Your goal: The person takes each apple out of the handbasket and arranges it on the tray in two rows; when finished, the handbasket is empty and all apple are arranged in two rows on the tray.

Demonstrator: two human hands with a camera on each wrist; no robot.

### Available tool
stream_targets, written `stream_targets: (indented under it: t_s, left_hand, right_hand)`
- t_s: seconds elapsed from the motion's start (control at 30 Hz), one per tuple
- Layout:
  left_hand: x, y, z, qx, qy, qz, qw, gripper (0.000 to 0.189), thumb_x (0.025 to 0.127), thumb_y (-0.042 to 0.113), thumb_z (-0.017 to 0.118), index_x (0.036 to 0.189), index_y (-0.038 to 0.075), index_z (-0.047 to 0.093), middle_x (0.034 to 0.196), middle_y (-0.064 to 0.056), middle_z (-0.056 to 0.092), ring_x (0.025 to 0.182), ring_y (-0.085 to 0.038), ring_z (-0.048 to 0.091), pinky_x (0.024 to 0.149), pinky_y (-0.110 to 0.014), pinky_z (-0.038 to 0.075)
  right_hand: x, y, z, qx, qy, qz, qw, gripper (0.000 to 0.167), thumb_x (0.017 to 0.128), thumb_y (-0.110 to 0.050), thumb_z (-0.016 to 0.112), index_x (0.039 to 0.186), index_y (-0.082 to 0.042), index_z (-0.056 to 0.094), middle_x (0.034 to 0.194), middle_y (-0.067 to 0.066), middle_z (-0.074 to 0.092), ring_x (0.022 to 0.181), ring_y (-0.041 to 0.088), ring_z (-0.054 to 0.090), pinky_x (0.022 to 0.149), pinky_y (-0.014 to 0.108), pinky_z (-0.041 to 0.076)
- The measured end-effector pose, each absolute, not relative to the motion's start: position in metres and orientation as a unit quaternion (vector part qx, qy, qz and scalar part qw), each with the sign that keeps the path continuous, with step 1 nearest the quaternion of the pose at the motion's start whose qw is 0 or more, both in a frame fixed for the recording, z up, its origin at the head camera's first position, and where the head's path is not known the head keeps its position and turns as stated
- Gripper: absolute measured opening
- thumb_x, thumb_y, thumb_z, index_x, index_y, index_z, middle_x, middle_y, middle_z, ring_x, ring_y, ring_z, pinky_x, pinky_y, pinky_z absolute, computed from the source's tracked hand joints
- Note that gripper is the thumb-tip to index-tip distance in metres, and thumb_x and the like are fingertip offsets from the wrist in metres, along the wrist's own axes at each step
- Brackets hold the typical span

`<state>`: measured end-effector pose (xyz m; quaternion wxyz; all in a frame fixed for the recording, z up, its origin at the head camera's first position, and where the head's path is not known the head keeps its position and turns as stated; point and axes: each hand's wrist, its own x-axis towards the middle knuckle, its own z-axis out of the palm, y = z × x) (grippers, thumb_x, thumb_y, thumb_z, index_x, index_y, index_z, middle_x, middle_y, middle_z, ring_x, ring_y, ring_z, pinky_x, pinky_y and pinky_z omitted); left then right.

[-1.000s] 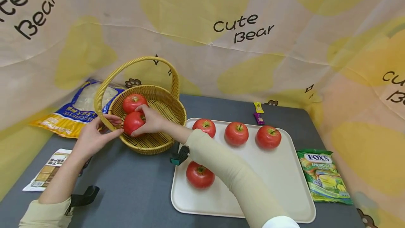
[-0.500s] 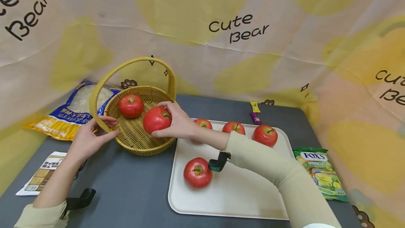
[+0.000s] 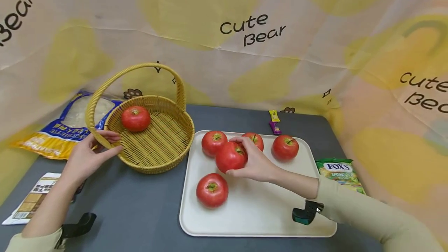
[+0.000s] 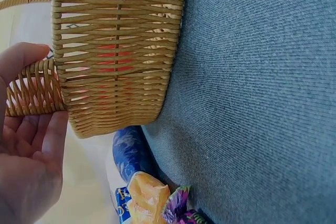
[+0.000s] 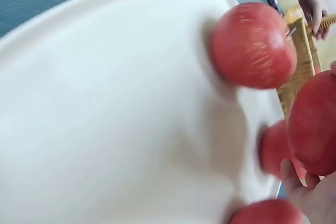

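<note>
My right hand (image 3: pixel 259 165) grips a red apple (image 3: pixel 229 158) over the left part of the white tray (image 3: pixel 280 209); in the right wrist view this apple (image 5: pixel 317 124) is above the tray, partly cut off by the frame edge. Several other red apples stand on the tray, such as the front one (image 3: pixel 212 190) and the back right one (image 3: pixel 285 147). With thumb and fingers around the base of its handle, my left hand (image 3: pixel 85 156) holds the yellow wicker basket (image 3: pixel 157 164). One apple (image 3: pixel 135 118) lies inside the basket on its left side.
Behind the basket lies a blue and yellow bag (image 3: pixel 66 127). A white and brown packet (image 3: pixel 33 201) is at the left, partly behind my forearm. Two small wrapped candies (image 3: pixel 274 121) lie behind the tray, and a green FOX'S bag (image 3: pixel 339 172) is to its right.
My right hand has lifted the apple out of the basket and carried it right over the tray. My left hand stays at the basket handle. The head view has shifted slightly right.
</note>
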<state>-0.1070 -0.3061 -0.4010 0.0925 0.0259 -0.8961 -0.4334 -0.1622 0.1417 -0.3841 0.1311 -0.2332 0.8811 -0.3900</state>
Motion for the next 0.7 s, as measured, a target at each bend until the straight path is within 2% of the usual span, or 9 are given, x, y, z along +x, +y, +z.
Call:
stream_targets:
  t_s: [0.27,0.5,0.7]
  left_hand:
    - [-0.108,-0.308,-0.403,0.019,-0.891,-0.444,0.093,0.045,0.087,0.028,0.075,0.123,0.007,0.057,0.109,0.001,0.065,0.095,0.007,0.052,0.076,-0.002,0.037]
    - [-0.108,-0.308,-0.402,0.02,-0.894,-0.438,0.095,0.046,0.087,0.027,0.075,0.123,0.005,0.057,0.108,-0.001,0.065,0.095,0.008,0.051,0.075,-0.002,0.037]
    - [-0.108,-0.308,-0.403,0.023,-0.893,-0.438,0.095,0.044,0.087,0.027,0.075,0.121,0.007,0.057,0.108,-0.001,0.065,0.094,0.007,0.051,0.075,-0.002,0.038]
  right_hand:
    - [-0.134,0.191,-0.406,-0.244,0.895,-0.358,0.104,0.085,0.063,-0.032,0.089,0.132,-0.023,0.041,0.128,-0.004,0.045,0.12,0.017,0.044,0.08,0.032,0.054]
    - [-0.115,0.206,-0.42,-0.23,0.905,-0.337,0.122,0.088,0.06,-0.032,0.091,0.133,-0.024,0.041,0.127,-0.008,0.042,0.12,0.014,0.041,0.079,0.027,0.052]
    - [-0.11,0.211,-0.425,-0.248,0.909,-0.317,0.104,0.088,0.06,-0.032,0.092,0.133,-0.024,0.042,0.128,-0.009,0.04,0.121,0.012,0.038,0.079,0.028,0.053]
